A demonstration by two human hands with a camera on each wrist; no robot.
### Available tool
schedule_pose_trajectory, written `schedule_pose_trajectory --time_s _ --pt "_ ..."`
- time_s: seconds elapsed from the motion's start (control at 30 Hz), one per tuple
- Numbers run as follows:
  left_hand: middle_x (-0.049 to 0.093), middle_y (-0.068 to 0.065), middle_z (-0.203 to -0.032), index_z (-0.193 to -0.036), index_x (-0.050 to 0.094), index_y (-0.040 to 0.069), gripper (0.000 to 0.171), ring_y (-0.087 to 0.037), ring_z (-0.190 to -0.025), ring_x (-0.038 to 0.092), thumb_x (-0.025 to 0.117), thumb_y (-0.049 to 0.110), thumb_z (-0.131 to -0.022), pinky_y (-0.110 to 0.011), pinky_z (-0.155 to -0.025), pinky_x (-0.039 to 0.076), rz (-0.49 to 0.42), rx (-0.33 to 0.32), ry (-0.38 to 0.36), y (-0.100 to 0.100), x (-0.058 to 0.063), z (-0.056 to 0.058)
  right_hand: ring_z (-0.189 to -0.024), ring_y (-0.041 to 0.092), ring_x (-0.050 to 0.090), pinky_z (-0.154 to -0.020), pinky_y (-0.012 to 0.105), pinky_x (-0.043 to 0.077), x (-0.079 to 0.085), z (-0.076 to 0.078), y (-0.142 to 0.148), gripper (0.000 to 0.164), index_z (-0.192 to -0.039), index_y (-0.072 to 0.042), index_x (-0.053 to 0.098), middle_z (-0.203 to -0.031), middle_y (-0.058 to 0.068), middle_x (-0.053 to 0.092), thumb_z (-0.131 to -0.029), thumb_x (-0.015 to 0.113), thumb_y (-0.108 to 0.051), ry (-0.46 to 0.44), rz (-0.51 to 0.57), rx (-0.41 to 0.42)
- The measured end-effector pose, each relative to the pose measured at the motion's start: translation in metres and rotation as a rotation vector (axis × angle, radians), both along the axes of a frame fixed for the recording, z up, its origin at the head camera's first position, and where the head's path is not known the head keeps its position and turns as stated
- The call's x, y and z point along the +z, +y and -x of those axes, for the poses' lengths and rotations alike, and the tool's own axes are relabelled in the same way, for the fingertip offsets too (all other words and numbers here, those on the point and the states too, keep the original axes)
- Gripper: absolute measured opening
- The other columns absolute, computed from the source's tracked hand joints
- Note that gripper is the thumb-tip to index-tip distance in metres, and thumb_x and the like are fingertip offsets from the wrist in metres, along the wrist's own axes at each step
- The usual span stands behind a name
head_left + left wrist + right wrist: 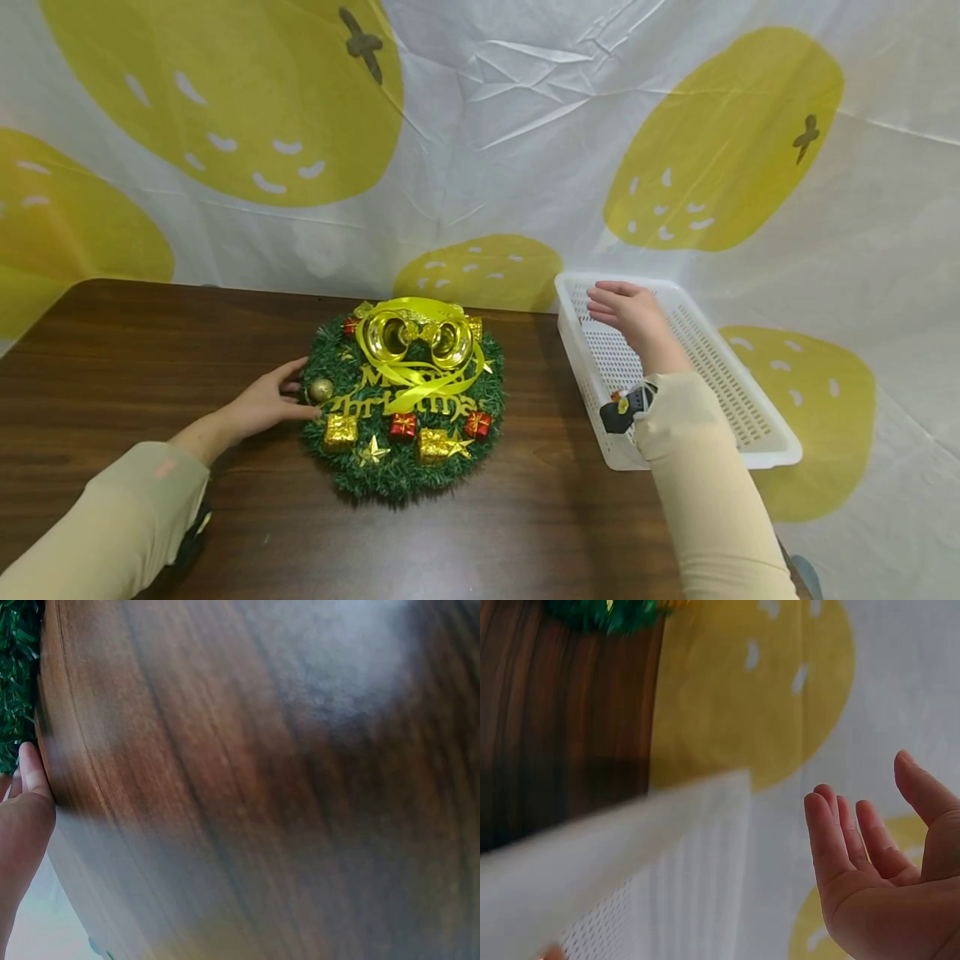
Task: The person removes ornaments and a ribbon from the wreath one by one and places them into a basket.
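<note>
A green Christmas wreath (408,483) lies on the table with gold lettering, small gold and red gift boxes, stars and a gold ball. Two shiny gold bells (452,343) with a yellow ribbon (435,387) sit on its upper part. My left hand (262,404) rests at the wreath's left edge, thumb and fingers spread against the greenery; the left wrist view shows its fingertips by the green tinsel (19,675). Above the white basket (738,367), my right hand (633,317) is raised with loosely extended fingers. The right wrist view shows that hand (885,892) holding nothing.
The basket stands at the table's right side; a small orange-red item (618,395) shows inside it, partly hidden by the right wrist. A white cloth with yellow fruit prints (495,150) hangs behind the brown wooden table (150,358).
</note>
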State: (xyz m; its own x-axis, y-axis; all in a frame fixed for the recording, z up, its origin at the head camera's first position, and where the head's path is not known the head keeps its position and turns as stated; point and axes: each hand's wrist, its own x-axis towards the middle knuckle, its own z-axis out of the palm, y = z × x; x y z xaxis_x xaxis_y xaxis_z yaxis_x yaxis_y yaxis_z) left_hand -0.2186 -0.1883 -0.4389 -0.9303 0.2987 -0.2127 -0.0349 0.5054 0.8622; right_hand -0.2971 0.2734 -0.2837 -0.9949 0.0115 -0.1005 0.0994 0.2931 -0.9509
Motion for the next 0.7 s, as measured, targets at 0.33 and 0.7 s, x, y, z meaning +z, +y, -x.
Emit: schedule_pose_trajectory --time_s 0.33,0.7 --pt "0.017 -0.040 -0.144 -0.150 0.000 -0.002 0.101 -0.055 -0.126 0.032 0.070 0.029 -0.084 -0.057 -0.098 0.042 0.001 0.004 0.000 0.002 0.003 -0.001 -0.090 0.006 0.059 -0.102 0.034 0.046 0.005 -0.001 -0.054 0.052 -0.140 0.005 0.037 -0.140 0.022 0.044 -0.095 0.054 -0.013 0.043 0.031 0.084" --pt "0.017 -0.040 -0.144 -0.150 -0.001 -0.001 0.101 -0.055 -0.126 0.032 0.070 0.029 -0.084 -0.057 -0.098 0.043 -0.008 0.000 0.000 0.000 0.000 0.000 -0.098 0.020 0.062 -0.098 0.039 0.049 -0.001 -0.010 -0.115 0.048 -0.135 0.006 0.044 -0.129 0.024 0.053 -0.091 0.059 -0.008 0.082 0.055 0.169"
